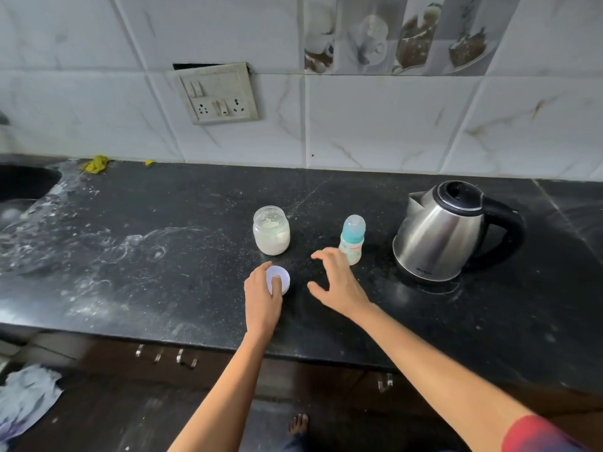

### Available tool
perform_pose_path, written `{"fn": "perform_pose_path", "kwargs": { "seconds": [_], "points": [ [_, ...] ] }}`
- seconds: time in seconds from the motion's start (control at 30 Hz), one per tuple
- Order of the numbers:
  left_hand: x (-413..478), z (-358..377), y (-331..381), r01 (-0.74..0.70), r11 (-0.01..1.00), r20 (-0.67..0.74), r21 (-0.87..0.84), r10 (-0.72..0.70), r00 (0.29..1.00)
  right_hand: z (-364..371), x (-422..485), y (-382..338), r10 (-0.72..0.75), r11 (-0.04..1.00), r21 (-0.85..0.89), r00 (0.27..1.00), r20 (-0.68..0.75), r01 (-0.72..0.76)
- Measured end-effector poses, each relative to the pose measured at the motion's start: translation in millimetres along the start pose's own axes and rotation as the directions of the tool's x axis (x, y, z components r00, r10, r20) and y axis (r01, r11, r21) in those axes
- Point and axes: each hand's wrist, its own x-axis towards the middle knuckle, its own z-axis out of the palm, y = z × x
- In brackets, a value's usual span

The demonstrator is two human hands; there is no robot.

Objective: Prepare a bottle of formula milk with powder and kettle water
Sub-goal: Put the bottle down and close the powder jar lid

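Marbled wall tiles back a black stone desk streaked with white dust, with a sink at its far left and a socket plate on the wall above.

My powder jar stands open near the middle of the desk, with pale powder showing through the glass. Its white lid lies on the desk just in front of it. My left grip is curled on that lid, thumb across the top and fingers round the rim. My right grip hangs spread and holds nothing, fingers apart, just in front of the bottle. The bottle stands upright with its teat and clear cap on, between the jar and the steel kettle, whose lid is down and whose spout points toward the bottle.

As I judge it, the jar is ready and the bottle comes next. To do it well, I should:

- let go of the lid where it lies, out of the powder's path
- close my right grip round the bottle's body, low down, since it is narrow and would tip easily
- steady the bottle while the other grip twists off the top
- set the teat down on a clean patch, away from the dusty streaks
- keep the bottle close to the jar so little powder spills
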Motion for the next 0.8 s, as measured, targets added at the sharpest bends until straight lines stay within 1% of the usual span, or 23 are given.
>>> {"fn": "perform_pose_path", "kwargs": {
  "seconds": [0.07, 0.1, 0.13, 0.2, 0.43, 0.57, 0.67, 0.73, 0.8],
  "points": [
    [8, -7, -6, 0.016, 1.000, -0.009, -0.012, -0.016, 1.000, 17, 2, -8, 0.087, 0.996, -0.049, 0.979, 0.185, -0.079],
    [12, -10, -10, 0.033, 0.999, -0.019, -0.023, -0.033, 0.999, 24, 4, -11, 0.132, 0.990, -0.074, 0.960, 0.249, -0.117],
    [16, -13, -13, 0.052, 0.998, -0.029, -0.034, -0.053, 0.998, 31, 6, -15, 0.175, 0.984, -0.093, 0.941, 0.290, -0.154],
    [23, -17, -18, 0.079, 0.996, -0.040, -0.050, -0.082, 0.996, 42, 11, -20, 0.226, 0.974, -0.106, 0.919, 0.324, -0.202],
    [51, -33, -37, 0.056, 0.997, -0.021, -0.050, -0.057, 0.998, 72, 37, -38, 0.258, 0.965, -0.128, 0.917, 0.304, -0.230],
    [66, -41, -45, 0.054, 0.996, 0.018, -0.069, -0.053, 0.998, 79, 46, -45, 0.266, 0.963, -0.124, 0.918, 0.295, -0.239],
    [81, -48, -47, 0.032, 0.996, 0.066, -0.086, -0.026, 0.997, 68, 54, -43, 0.312, 0.950, -0.087, 0.928, 0.203, -0.300],
    [94, -50, -47, 0.016, 0.995, 0.091, -0.096, -0.008, 0.996, 55, 63, -38, 0.367, 0.930, -0.083, 0.920, 0.135, -0.359],
    [106, -51, -45, 0.005, 0.994, 0.118, -0.109, 0.008, 0.993, 38, 75, -35, 0.420, 0.904, -0.145, 0.900, 0.119, -0.402]
  ]
}}
